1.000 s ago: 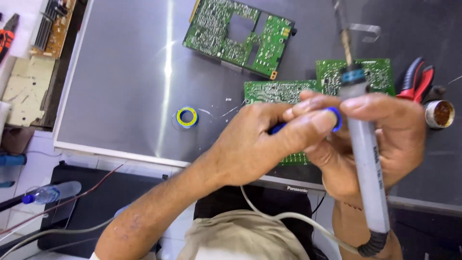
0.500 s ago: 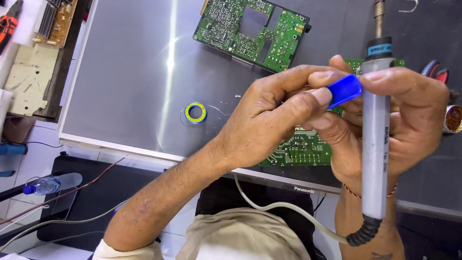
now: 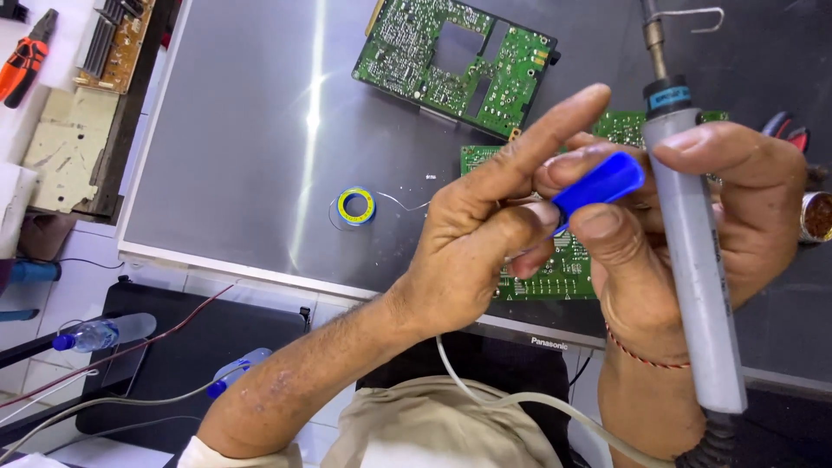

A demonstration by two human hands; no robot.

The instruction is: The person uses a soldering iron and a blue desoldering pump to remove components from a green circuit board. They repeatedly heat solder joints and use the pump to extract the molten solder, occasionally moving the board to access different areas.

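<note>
Both hands meet on my small blue part (image 3: 598,184): left hand (image 3: 485,251) pinches it, right hand (image 3: 693,225) clamps the grey soldering iron (image 3: 693,260), above a green circuit board (image 3: 555,269) on the counter (image 3: 243,147); seating it seems next

Blue plastic piece (image 3: 600,184) showing at centre; grey soldering iron (image 3: 693,260) at three o'clock; green circuit board (image 3: 455,61) at twelve; yellow-blue solder spool (image 3: 355,206) at nine; orange pliers (image 3: 24,61) at ten.

My left hand (image 3: 472,251) pinches with thumb and middle finger, index extended. My right hand (image 3: 693,234) is closed, thumb upward.
</note>
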